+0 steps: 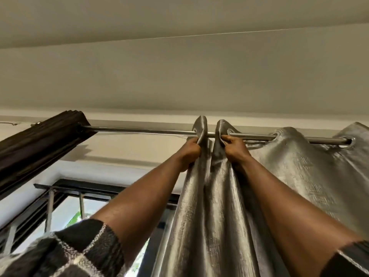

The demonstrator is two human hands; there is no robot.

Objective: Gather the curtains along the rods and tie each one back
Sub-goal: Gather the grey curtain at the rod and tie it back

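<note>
Pale wall (179, 76) and ceiling (139, 15) fill the upper view, with a barred window (65, 208) low on the left. Fingers (192, 141) of the left hand (189, 150) are curled tight round the leading fold of the silver curtain (289, 166), just under the rod (139, 129). The right hand (233, 146) pinches the next fold beside it, its fingers clamped on the cloth below an eyelet. Beyond the hands, this curtain hangs spread along the right part of the rod. A dark curtain (40, 142) sits bunched at the left end; whether it is tied cannot be seen.

Pulling at a slant could make the eyelets (352, 141) bind on the rod, and a hard tug might then strain the cloth round them or jolt the rod in its mounts. The glossy fabric could also slip from a pinch.

No brand, label or writing can be read.
</note>
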